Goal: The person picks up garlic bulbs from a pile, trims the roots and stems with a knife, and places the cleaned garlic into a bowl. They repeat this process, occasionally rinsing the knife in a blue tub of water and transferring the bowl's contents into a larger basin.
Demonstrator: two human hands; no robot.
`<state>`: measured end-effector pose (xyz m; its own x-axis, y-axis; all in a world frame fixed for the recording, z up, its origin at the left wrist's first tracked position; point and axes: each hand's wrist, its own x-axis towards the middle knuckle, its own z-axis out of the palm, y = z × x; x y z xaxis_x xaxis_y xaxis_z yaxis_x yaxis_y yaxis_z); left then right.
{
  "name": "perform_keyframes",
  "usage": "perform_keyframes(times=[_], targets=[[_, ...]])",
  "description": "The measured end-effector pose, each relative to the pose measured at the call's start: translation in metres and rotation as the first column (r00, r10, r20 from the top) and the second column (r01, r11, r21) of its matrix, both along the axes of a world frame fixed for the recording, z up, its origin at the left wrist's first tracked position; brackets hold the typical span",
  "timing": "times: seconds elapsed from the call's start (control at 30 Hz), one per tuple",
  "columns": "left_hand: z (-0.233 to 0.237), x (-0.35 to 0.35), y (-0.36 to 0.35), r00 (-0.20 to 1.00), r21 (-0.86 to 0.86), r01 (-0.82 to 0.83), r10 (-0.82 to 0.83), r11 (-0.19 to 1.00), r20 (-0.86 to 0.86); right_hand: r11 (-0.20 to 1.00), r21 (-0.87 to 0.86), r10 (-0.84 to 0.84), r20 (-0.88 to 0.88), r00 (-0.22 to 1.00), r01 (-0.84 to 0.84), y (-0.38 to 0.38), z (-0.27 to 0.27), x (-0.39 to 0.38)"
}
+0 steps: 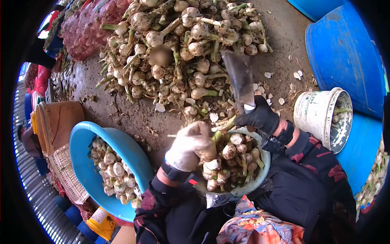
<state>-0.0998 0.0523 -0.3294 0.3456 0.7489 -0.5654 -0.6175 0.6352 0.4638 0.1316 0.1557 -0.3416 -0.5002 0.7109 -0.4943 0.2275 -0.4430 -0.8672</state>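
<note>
My left hand, in a whitish glove, is closed around a garlic bulb whose thick green stem sticks out to the right. Most of that bulb is hidden by the fingers. In a black glove, my right hand grips the handle of a cleaver, its broad dark blade pointing up and away from me. The stem's end reaches close to the right fingers; whether they touch cannot be seen. Below both hands sits a pale round basin holding garlic bulbs with stems.
A large pile of stemmed garlic covers the floor ahead. To the left stands a blue basin of trimmed bulbs, with a brown bucket beyond. A white bucket and blue tub are at right. A red mesh sack lies behind.
</note>
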Motion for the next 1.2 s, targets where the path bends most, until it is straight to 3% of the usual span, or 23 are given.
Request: perform_keyframes(times=[0.03, 0.07, 0.1, 0.17, 0.23, 0.27, 0.33, 0.37, 0.43, 0.5, 0.53, 0.57, 0.63, 0.67, 0.7, 0.77, 0.9, 1.03, 1.07, 1.1, 1.13, 1.17, 1.2], targets=[[-0.002, 0.007, -0.002, 0.985, -0.022, -0.062, 0.058, 0.998, -0.161, 0.996, 0.067, 0.048, 0.03, 0.998, -0.05, 0.003, -0.001, -0.001], [-0.001, 0.011, -0.001, 0.984, -0.024, -0.12, 0.116, 0.992, -0.135, 0.957, 0.247, 0.098, 0.224, 0.97, -0.154, 0.007, -0.001, -0.001], [0.004, 0.013, 0.003, 0.979, -0.028, -0.178, 0.174, 0.984, -0.11, 0.956, 0.248, 0.101, 0.225, 0.969, -0.158, 0.007, 0.0, 0.0], [0.005, 0.009, 0.004, 0.981, -0.059, -0.179, 0.173, 0.982, -0.091, 0.93, 0.367, -0.019, 0.108, 0.994, -0.022, 0.008, 0.001, 0.003], [0.001, 0.01, 0.004, 0.961, 0.014, -0.215, 0.214, 0.976, -0.175, 0.953, 0.304, 0.042, -0.106, 0.993, -0.008, -0.005, 0.01, 0.001], [0.005, 0.009, 0.003, 0.97, 0.031, -0.215, 0.217, 0.976, -0.108, 0.942, 0.232, 0.216, 0.131, 0.967, -0.242, -0.007, 0.007, -0.004], [0.021, 0.008, 0.007, 0.946, 0.157, -0.323, 0.32, 0.933, 0.046, 0.819, 0.077, 0.462, 0.498, 0.734, -0.568, -0.018, -0.022, -0.013], [0.029, 0.009, 0.007, 0.923, 0.234, -0.385, 0.365, 0.893, 0.124, 0.843, 0.065, 0.453, 0.448, 0.771, -0.533, -0.026, -0.033, -0.003], [0.046, -0.001, 0.002, 0.898, 0.264, -0.169, 0.259, 0.95, -0.356, 0.869, 0.054, 0.416, 0.459, 0.785, -0.492, -0.03, -0.036, 0.004], [0.037, -0.02, 0.002, 0.917, 0.596, 0.367, -0.169, 0.715, -0.362, 0.891, 0.035, 0.394, 0.433, 0.811, -0.452, -0.023, -0.041, 0.009], [0.047, -0.017, 0.005, 0.843, 0.596, 0.522, -0.264, 0.61, -0.468, 0.93, 0.027, 0.326, 0.392, 0.86, -0.365, -0.02, -0.042, 0.01], [0.029, -0.023, -0.006, 0.865, 0.581, 0.477, -0.235, 0.66, -0.444, 0.962, 0.007, 0.255, 0.35, 0.901, -0.275, -0.019, -0.042, 0.01], [0.001, -0.043, -0.022, 0.707, 0.388, 0.324, 0.052, 0.863, -0.706, 0.963, -0.124, 0.265, 0.3, 0.916, -0.238, -0.01, -0.027, 0.009], [-0.021, -0.039, -0.031, 0.424, 0.161, 0.101, 0.104, 0.982, -0.9, 0.966, -0.141, 0.252, 0.292, 0.923, -0.219, -0.01, -0.024, 0.008], [-0.03, -0.051, -0.03, 0.02, 0.189, 0.343, 0.194, 0.92, -0.981, 0.967, -0.155, 0.24, 0.287, 0.928, -0.202, -0.01, -0.023, 0.008], [-0.06, -0.062, -0.039, -0.356, -0.173, 0.505, 0.021, 0.846, -0.934, 0.971, -0.121, 0.233, 0.293, 0.927, -0.206, -0.015, -0.032, 0.009], [-0.102, -0.049, -0.05, -0.415, -0.304, 0.581, -0.046, 0.755, -0.909, 0.958, -0.114, 0.285, 0.291, 0.913, -0.263, -0.016, -0.033, 0.006], [-0.134, -0.059, -0.056, -0.297, -0.336, 0.565, -0.194, 0.754, -0.935, 0.952, -0.038, 0.298, 0.338, 0.893, -0.304, -0.017, -0.036, 0.008], [-0.177, -0.078, -0.073, 0.411, -0.048, 0.235, -0.144, 0.971, -0.9, 0.963, -0.068, 0.268, 0.31, 0.912, -0.26, -0.018, -0.031, 0.007], [-0.201, -0.089, -0.083, 0.855, -0.034, -0.254, 0.208, 0.967, -0.475, 0.963, -0.071, 0.269, 0.308, 0.912, -0.26, -0.019, -0.027, 0.006], [-0.094, -0.053, -0.037, 0.704, -0.092, -0.278, 0.138, 0.956, -0.697, 0.939, 0.065, 0.297, 0.348, 0.889, -0.339, -0.018, -0.025, 0.004], [-0.07, -0.051, -0.03, 0.547, -0.061, -0.117, 0.014, 0.991, -0.837, 0.89, 0.196, 0.315, 0.39, 0.865, -0.413, -0.019, -0.024, 0.002], [-0.053, -0.045, -0.023, 0.575, -0.068, -0.153, 0.033, 0.986, -0.817, 0.838, 0.344, 0.314, 0.331, 0.89, -0.424, -0.021, -0.026, 0.0]])
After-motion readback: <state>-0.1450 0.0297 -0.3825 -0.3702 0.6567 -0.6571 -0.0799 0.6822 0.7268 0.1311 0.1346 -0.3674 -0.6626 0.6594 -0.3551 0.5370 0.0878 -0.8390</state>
